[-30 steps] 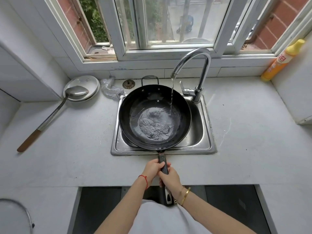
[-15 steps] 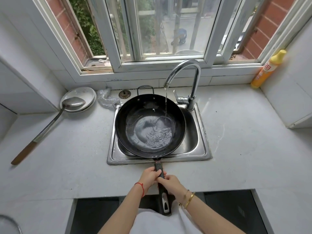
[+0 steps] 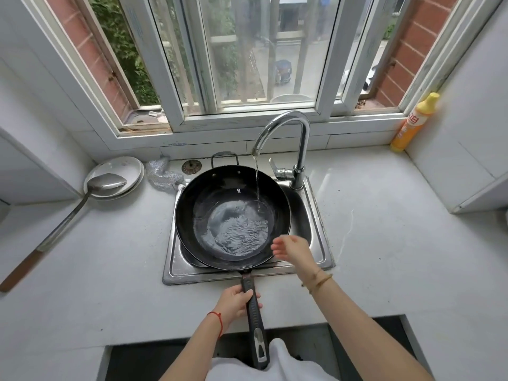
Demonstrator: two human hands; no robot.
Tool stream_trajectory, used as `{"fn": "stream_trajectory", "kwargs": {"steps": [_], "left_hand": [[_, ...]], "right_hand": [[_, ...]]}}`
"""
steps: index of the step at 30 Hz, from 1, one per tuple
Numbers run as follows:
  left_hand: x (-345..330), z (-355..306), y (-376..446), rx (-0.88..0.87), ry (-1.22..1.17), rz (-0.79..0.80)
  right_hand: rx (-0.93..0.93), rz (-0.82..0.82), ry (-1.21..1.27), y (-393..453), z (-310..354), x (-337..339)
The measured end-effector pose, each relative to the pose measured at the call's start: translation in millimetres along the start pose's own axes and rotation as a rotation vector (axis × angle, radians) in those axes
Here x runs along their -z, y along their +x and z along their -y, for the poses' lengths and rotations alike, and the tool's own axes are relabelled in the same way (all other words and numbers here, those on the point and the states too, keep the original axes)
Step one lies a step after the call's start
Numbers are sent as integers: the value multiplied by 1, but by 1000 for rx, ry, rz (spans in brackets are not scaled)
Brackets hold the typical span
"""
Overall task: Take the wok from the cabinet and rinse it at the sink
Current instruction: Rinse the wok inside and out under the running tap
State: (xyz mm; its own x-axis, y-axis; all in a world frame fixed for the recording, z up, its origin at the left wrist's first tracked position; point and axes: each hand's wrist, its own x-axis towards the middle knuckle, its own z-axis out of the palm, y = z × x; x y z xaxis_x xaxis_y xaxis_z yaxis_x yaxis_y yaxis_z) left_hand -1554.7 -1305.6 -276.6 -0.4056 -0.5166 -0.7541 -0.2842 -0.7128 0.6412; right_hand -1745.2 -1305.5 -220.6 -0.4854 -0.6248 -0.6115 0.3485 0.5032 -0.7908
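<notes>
A black wok (image 3: 209, 199) rests over the steel sink (image 3: 320, 243), with water pooled in its bottom. A thin stream falls into it from the chrome faucet (image 3: 297, 130). The wok's long black handle (image 3: 254, 312) reaches toward me over the counter edge. My left hand (image 3: 233, 302) grips that handle near the sink rim. My right hand (image 3: 292, 247) hovers open above the wok's near right rim, blurred, with its fingers spread and holding nothing.
A metal ladle with a wooden grip (image 3: 68, 213) lies at the left, its bowl on a stack of plates (image 3: 129, 167). A steel scourer (image 3: 162, 174) and a drain plug (image 3: 191, 167) sit behind the sink. An orange detergent bottle (image 3: 412, 123) stands at the back right.
My right hand has let go of the handle and moved up over the wok's right rim. My left hand keeps its grip. The water keeps running.
</notes>
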Motion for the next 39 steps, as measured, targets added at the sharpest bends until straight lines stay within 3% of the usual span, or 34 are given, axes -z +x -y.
{"fn": "stream_trajectory", "kwargs": {"steps": [6,11,19,33,39], "left_hand": [[0,-4,-2,21,-2,9],[0,-6,-4,22,3,19],[2,-7,-7,16,17,41],[0,-10,-13,-20,35,56],[-1,-10,-13,-21,33,49]], "right_hand": [[-15,112,258,27,43,-13],[-109,226,613,50,72,-26],[-243,281,1031,88,117,-35],[-266,321,1396,115,154,-30],[-321,299,1374,120,155,-20]]}}
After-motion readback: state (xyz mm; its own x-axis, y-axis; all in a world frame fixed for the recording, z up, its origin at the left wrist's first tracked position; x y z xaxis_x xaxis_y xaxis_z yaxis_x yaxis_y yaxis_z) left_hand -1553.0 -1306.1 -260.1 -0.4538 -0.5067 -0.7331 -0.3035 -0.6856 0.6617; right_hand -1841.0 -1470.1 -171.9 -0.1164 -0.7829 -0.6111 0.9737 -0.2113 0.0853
